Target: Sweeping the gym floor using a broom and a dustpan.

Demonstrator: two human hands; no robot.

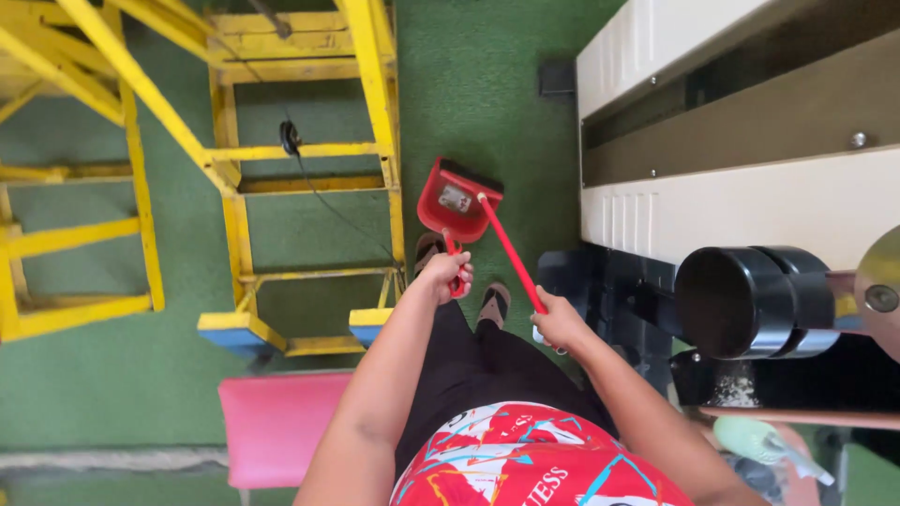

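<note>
Yellow-painted metal steps [234, 141] stand at the left on green flooring [469, 84], with a pink padded bench [277, 422] below them. At centre, the left hand [448, 274] is wrapped around the handle of a red dustpan [455, 201], held low above the person's sandalled feet. Just to the right, the right hand [560, 323] is closed around a red brush handle [511, 251], whose head meets the pan's rim. Farther right sits a cream machine [750, 201] with a black cylinder [750, 302], possibly a motor.
</note>
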